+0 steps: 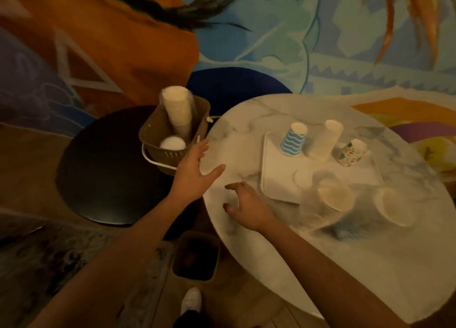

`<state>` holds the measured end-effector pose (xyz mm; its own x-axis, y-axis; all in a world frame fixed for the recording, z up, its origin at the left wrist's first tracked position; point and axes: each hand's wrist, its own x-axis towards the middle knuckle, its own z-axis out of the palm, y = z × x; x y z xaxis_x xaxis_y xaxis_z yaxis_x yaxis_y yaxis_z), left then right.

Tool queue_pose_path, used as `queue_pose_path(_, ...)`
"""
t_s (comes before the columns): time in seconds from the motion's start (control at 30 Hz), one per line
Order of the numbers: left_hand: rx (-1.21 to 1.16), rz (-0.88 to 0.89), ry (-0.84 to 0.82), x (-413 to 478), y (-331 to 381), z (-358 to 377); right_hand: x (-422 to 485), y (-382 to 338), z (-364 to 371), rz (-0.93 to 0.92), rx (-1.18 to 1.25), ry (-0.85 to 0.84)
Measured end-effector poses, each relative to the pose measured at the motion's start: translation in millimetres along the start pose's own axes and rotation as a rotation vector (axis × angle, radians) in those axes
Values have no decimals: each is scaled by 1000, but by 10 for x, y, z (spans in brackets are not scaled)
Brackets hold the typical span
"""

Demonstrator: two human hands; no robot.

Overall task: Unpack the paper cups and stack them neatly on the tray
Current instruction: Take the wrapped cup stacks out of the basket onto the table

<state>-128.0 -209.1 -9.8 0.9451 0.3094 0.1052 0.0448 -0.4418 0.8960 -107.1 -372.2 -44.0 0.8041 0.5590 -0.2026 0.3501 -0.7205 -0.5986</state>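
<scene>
A white tray (pixel 276 179) lies on the round marble table (pixel 296 248). Three upside-down cup stacks stand along its far edge: blue-striped (pixel 293 140), plain white (pixel 324 140) and a short patterned one (pixel 351 152). Two blurred wrapped sleeves of cups (pixel 333 199) (pixel 394 209) lie at the tray's near right. A brown basket (pixel 172 140) on a dark round stool (pixel 103 174) holds a tall wrapped sleeve of white cups (pixel 177 108) and another white stack (pixel 172 143). My left hand (pixel 195 172) is spread, empty, beside the basket. My right hand (pixel 249 204) hovers over the table with relaxed fingers, empty.
A small brown bin (pixel 196 256) stands on the floor below the table edge, with a white shoe (pixel 191 300) near it. A dark blue round seat (pixel 234 85) sits behind the table. A painted mural wall fills the background.
</scene>
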Motion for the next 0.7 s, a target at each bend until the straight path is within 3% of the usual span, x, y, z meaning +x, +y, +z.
queue_pose_path(0.23,191,-12,147,930,-525,-1048,1307,-771,-91,-30,153,221)
queue_pose_path(0.53,302,-141,48,1762,-1124,-1357,2890,-1112,-104,170,430,414)
queue_pose_path(0.7,241,-132,0,1859,-1274,-1336,3316,-1045,42,274,500,331)
